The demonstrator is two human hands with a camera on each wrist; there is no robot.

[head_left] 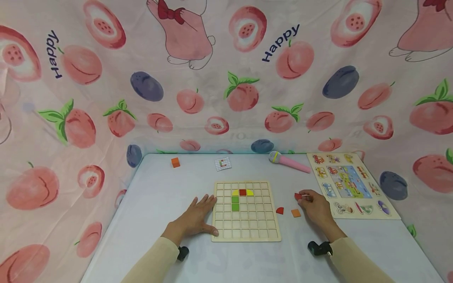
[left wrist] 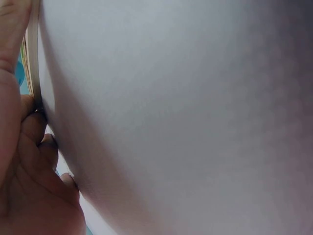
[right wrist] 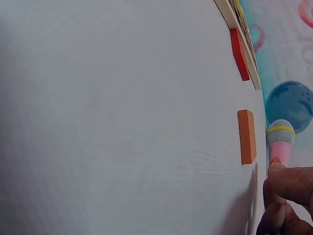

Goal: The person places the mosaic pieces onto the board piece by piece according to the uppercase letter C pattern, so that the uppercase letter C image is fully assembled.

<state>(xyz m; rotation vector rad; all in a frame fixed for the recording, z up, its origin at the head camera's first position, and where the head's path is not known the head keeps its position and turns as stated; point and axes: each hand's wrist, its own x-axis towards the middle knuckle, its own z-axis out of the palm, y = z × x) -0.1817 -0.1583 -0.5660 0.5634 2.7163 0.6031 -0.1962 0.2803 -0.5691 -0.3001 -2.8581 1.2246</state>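
Note:
A wooden grid board (head_left: 245, 239) lies flat on the white table. My left hand (head_left: 192, 218) rests along its left edge, fingers spread and thumb near the lower corner. In the grid, a red square (head_left: 242, 192) sits between two yellow curved pieces (head_left: 250, 192), and two green squares (head_left: 235, 203) run down below the left one. Right of the board, my right hand (head_left: 316, 208) pinches a small red piece (head_left: 297, 196), its shape partly covered by the fingertips. Near that hand lie a red quarter-round piece (head_left: 280, 210) and an orange square piece (head_left: 295, 213).
At the back stand an orange block (head_left: 175, 162), a small pattern card (head_left: 223, 164) and a pink toy microphone (head_left: 291, 162). A picture puzzle board (head_left: 383, 214) lies at the right, partly behind my right hand. Fruit-printed cloth (head_left: 201, 129) hangs behind the table.

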